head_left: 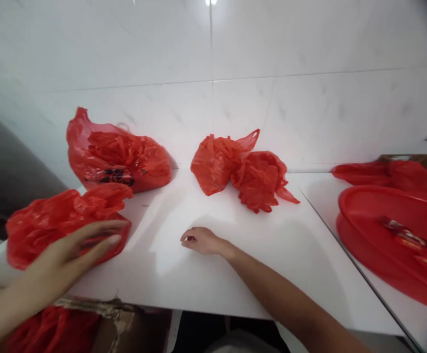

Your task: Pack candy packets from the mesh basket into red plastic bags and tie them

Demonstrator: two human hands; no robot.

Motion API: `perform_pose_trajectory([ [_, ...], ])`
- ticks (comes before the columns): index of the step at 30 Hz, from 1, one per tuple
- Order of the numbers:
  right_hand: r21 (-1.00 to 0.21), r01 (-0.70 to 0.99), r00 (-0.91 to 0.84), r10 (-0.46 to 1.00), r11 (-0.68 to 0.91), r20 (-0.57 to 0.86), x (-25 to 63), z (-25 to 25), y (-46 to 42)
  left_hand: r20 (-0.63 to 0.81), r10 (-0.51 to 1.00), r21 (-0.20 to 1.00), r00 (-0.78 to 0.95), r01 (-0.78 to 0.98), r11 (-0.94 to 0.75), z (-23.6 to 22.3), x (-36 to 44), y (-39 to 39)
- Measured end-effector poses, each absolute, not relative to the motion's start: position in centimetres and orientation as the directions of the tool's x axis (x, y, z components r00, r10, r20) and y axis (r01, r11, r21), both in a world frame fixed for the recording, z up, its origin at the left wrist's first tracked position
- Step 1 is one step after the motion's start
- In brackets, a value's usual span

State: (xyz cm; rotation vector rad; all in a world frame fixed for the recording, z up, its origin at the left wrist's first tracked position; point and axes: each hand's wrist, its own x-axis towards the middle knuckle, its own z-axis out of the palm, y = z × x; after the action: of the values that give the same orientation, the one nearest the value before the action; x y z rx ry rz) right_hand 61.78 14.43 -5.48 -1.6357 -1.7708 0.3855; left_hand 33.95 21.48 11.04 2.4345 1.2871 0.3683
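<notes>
My left hand [75, 250] reaches over a crumpled red plastic bag [62, 213] at the left of the white table [184, 284]. Its fingers are stretched out, the thumb apart from them, and they lie against or just above the bag's near right side; actual contact is unclear. My right hand [202, 240] is low over the middle of the table, fingers curled and the thumb and forefinger tips close together. A small dark and pale spot shows inside the curl, too small to name. Behind the left bag stands a fuller red plastic bag [121, 157] with black print.
Two bunched red plastic bags [213, 164] [259, 179] sit against the tiled wall [272, 108]. At right, a red round tray [360, 201] holds several small wrapped packets [408, 235]. More red plastic [401, 171] lies behind it. A cardboard box [118, 323] is below the table's front edge.
</notes>
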Motion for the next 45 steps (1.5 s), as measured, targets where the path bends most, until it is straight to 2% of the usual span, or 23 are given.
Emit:
perform_pose_trajectory([
  [2, -0.628, 0.757, 0.024, 0.953, 0.180, 0.303, 64.5, -4.4, 12.4, -0.002, 0.761, 0.513, 0.649, 0.654, -0.556, 10.8, 39.2, 20.4],
  [3, -0.623, 0.766, 0.076, 0.941, 0.158, 0.330, 66.3, -3.9, 11.4, -0.041, 0.702, 0.537, 0.711, 0.608, -0.584, 10.6, 41.6, 19.9],
  [5, -0.617, 0.785, 0.271, 0.872, 0.046, 0.409, 70.3, -2.9, 9.3, -0.128, 0.555, 0.563, 0.822, 0.521, -0.641, 9.9, 45.8, 19.3],
  [7, -0.627, 0.773, 0.485, 0.732, -0.103, 0.478, 74.4, -2.2, 7.4, -0.203, 0.449, 0.572, 0.870, 0.477, -0.667, 8.8, 49.4, 19.2],
  [9, -0.645, 0.734, 0.619, 0.600, -0.213, 0.507, 77.8, -2.2, 5.8, -0.246, 0.426, 0.569, 0.871, 0.485, -0.664, 7.2, 52.4, 19.2],
  [12, -0.683, 0.682, 0.693, 0.529, -0.261, 0.490, 80.8, -2.9, 3.8, -0.242, 0.453, 0.580, 0.858, 0.502, -0.641, 4.7, 55.5, 18.8],
  [15, -0.742, 0.640, 0.723, 0.483, -0.199, 0.494, 80.9, -3.3, 2.3, -0.173, 0.497, 0.640, 0.850, 0.481, -0.599, 2.8, 57.1, 17.3],
  [18, -0.791, 0.610, 0.724, 0.441, -0.049, 0.531, 79.0, -2.8, 1.1, -0.049, 0.580, 0.745, 0.813, 0.416, -0.521, 1.6, 58.1, 15.1],
  [21, -0.823, 0.554, 0.689, 0.488, 0.121, 0.536, 76.6, -2.3, 0.5, 0.064, 0.637, 0.842, 0.768, 0.301, -0.448, 0.7, 59.4, 12.8],
  [24, -0.854, 0.454, 0.653, 0.556, 0.256, 0.514, 74.7, -2.6, 0.6, 0.153, 0.618, 0.880, 0.771, 0.178, -0.440, -0.8, 60.7, 11.3],
  [28, -0.880, 0.274, 0.664, 0.587, 0.387, 0.464, 74.0, -4.2, 1.3, 0.276, 0.593, 0.840, 0.757, 0.109, -0.531, -4.5, 61.1, 10.9],
  [32, -0.870, 0.111, 0.797, 0.481, 0.480, 0.366, 75.7, -5.1, 0.9, 0.334, 0.543, 0.723, 0.771, 0.160, -0.672, -7.8, 60.8, 11.0],
  [36, -0.818, -0.039, 0.883, 0.404, 0.573, 0.241, 78.3, -5.0, -0.1, 0.347, 0.488, 0.595, 0.801, 0.214, -0.775, -8.7, 61.8, 11.3],
  [40, -0.773, -0.172, 0.889, 0.435, 0.610, 0.146, 79.5, -5.4, -0.3, 0.350, 0.445, 0.504, 0.824, 0.235, -0.831, -8.7, 63.4, 12.2],
  [45, -0.764, -0.273, 0.854, 0.513, 0.585, 0.087, 78.9, -6.3, 0.6, 0.357, 0.442, 0.457, 0.823, 0.259, -0.851, -9.0, 63.9, 12.9],
])
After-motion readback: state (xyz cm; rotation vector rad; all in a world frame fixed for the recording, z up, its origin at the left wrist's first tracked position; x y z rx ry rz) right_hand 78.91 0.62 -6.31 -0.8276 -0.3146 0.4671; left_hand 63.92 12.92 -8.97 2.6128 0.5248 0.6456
